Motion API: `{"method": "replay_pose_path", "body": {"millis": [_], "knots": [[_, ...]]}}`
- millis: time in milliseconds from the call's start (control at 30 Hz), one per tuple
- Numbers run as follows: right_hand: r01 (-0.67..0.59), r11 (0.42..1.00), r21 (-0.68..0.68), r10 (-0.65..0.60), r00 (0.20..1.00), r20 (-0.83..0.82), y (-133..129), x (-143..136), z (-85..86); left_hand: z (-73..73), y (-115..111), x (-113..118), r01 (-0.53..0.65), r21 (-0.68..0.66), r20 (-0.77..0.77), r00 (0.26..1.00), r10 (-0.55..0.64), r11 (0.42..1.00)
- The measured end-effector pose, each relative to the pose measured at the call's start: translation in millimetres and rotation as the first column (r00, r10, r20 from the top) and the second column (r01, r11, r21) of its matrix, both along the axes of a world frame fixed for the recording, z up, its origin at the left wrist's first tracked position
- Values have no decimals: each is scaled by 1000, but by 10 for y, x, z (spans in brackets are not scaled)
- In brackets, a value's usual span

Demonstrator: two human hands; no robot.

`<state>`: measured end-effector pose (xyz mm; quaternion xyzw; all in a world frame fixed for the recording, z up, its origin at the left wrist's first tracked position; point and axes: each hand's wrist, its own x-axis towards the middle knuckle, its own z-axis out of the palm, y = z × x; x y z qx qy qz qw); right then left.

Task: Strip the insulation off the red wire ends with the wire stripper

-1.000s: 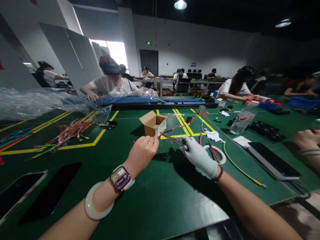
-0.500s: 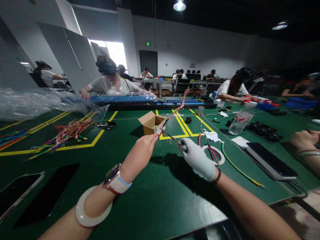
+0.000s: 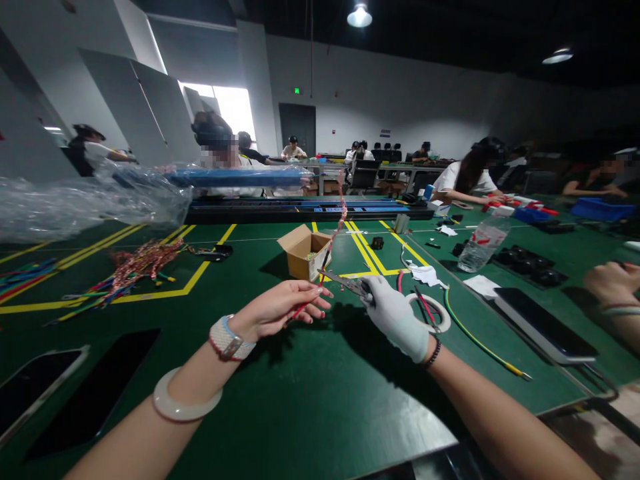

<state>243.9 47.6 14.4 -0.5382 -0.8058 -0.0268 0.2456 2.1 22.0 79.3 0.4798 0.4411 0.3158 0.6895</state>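
My left hand, bare and turned partly palm up, holds a red and black wire between thumb and fingers. From the wire's upper part rises a wavy length of bare copper strands. In a white glove, my right hand grips metal pliers, whose jaws point left and lie at the wire just above my left fingers. Whether the jaws are closed on the wire is hard to make out. Directly behind the wire stands an open cardboard box with small pale pieces inside.
Copper-ended wires lie at left, two phones nearer me. At right are a tape roll, a green-yellow wire, a water bottle and a power bank. A co-worker's hand rests at the right edge.
My left hand has rolled palm upward and lowered slightly, and the wire now stands more upright. The pliers stay near it. Across the table, a co-worker has lifted the blue wrapped bar.
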Motion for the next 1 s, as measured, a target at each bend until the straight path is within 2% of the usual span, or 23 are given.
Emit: {"method": "replay_pose_path", "body": {"millis": [133, 267, 467, 667, 833, 900, 1000], "knots": [[41, 999, 36, -42, 999, 35, 44, 38, -6, -52, -3, 71, -78, -16, 34, 996, 78, 997], [46, 999, 29, -47, 998, 34, 47, 51, 6, -49, -29, 118, -135, -18, -6, 991, 135, 991], [-35, 999, -33, 34, 999, -35, 58, 61, -20, -47, -65, 153, -145, -17, 42, 988, 146, 989], [-144, 974, -176, 120, 983, -138, 31, 48, -4, -109, -126, 127, -116, 127, 118, 988, 101, 985], [-270, 898, -346, 175, 943, -282, -91, 11, 113, -170, -146, 57, -63, 340, 10, 998, 64, 938], [-327, 840, -433, 174, 919, -354, -161, -7, 177, -190, -142, 25, -26, 398, -53, 997, 51, 917], [-350, 719, -600, 107, 909, -403, -244, -36, 234, -171, -169, -16, 29, 471, -150, 988, 47, 882]]}}
